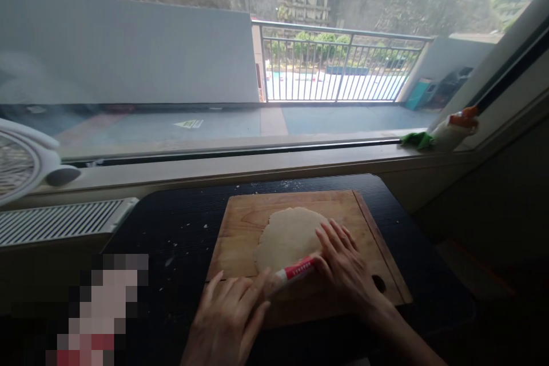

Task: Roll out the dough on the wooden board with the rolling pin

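A flat, uneven-edged sheet of dough (291,231) lies on a wooden cutting board (244,211). Across its near edge rests a rolling pin (297,269) with a red and white label, tilted up toward the right. My left hand (231,309) is over the pin's left end, fingers bent and thumb beside it. My right hand (345,260) covers the other end, its thumb along the pin and its fingers reaching forward over the right edge of the dough. Both ends of the pin are hidden under the hands.
The board sits on a dark table (171,211) dotted with flour specks. Behind stands a windowsill (206,168) with a bottle (457,128) and a green cloth (418,140). At left are a white round-framed object (43,154) and a slatted radiator (68,220). A blurred-out patch covers the lower left.
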A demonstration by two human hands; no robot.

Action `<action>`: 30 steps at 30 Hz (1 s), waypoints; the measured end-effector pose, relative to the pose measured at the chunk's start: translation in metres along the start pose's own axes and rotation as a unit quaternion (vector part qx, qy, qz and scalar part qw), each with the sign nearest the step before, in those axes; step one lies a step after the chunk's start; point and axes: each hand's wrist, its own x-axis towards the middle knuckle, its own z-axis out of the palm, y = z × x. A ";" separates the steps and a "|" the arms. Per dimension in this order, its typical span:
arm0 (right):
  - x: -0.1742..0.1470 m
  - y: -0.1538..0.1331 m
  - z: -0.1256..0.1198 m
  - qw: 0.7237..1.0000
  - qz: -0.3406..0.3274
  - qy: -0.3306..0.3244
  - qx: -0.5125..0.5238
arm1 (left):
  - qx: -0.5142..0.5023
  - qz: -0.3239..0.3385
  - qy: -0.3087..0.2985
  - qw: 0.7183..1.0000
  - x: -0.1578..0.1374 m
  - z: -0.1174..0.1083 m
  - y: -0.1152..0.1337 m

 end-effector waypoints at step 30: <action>-0.046 0.000 -0.010 0.984 0.069 0.086 0.143 | 0.025 0.132 0.005 0.991 0.137 0.025 0.028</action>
